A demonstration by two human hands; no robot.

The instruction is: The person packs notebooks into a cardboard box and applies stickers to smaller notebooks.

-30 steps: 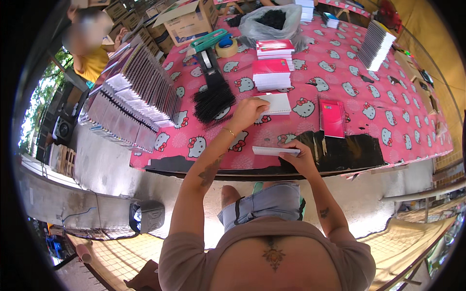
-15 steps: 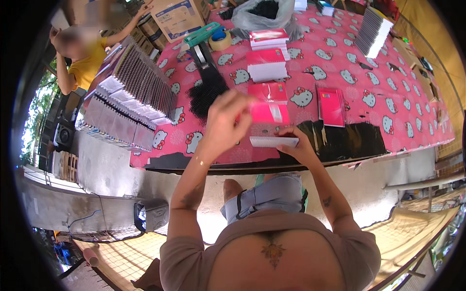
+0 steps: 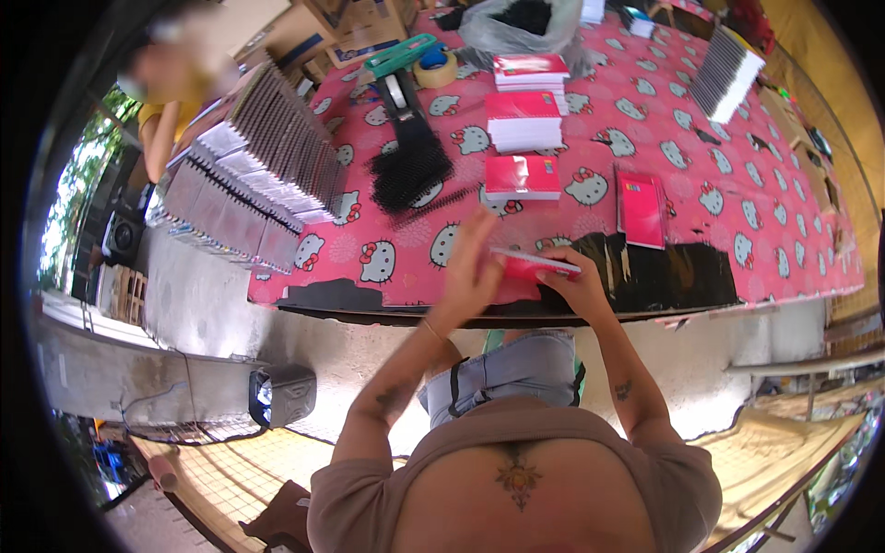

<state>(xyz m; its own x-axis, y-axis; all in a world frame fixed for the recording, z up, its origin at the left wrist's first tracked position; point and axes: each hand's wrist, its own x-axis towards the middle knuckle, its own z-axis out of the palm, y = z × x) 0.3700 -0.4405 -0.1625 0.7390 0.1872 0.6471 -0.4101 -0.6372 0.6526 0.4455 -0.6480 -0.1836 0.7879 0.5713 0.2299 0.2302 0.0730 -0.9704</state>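
Note:
A small pink-covered notebook is gripped at its right end by my right hand, just above the table's near edge. My left hand is at the notebook's other end, its fingers stretched out and blurred by motion. Whether the left thumb touches the cover is unclear. Beyond them sits a low pile of pink notebooks. Black binding coils lie in a heap to the left, with one loose coil in front. Another pink notebook lies to the right.
Tall stacks of spiral notebooks stand at the left table edge, with a person behind. Farther back are more notebook piles, a tape roll, a green tool, a plastic bag, cartons and a notebook stack.
A pink piece that lay before the low pile is gone from there. The held notebook, which showed white, now shows pink on top. My left hand has come down to it.

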